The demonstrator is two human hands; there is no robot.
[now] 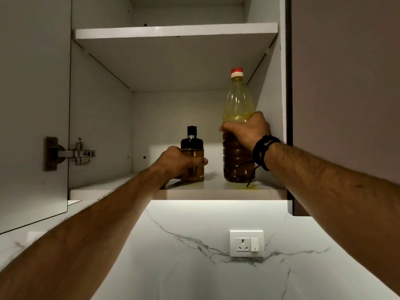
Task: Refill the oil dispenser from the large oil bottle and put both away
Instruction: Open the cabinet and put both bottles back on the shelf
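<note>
The small oil dispenser (192, 146), amber with a black top and cap, stands on the bottom shelf (216, 193) of an open wall cupboard. My left hand (179, 162) grips its body from the left. To its right stands the large clear oil bottle (238, 100) with a red cap, dark oil filling its lower part. My right hand (249, 132) wraps around the bottle's middle. Both containers are upright with their bases on the shelf. A black band circles my right wrist.
The cupboard door (34, 105) hangs open at the left with its hinge (73, 153) showing. A bare upper shelf (175, 31) sits above. Below is a white marbled wall with a socket and switch (246, 243). A dark cabinet side (346, 83) stands at the right.
</note>
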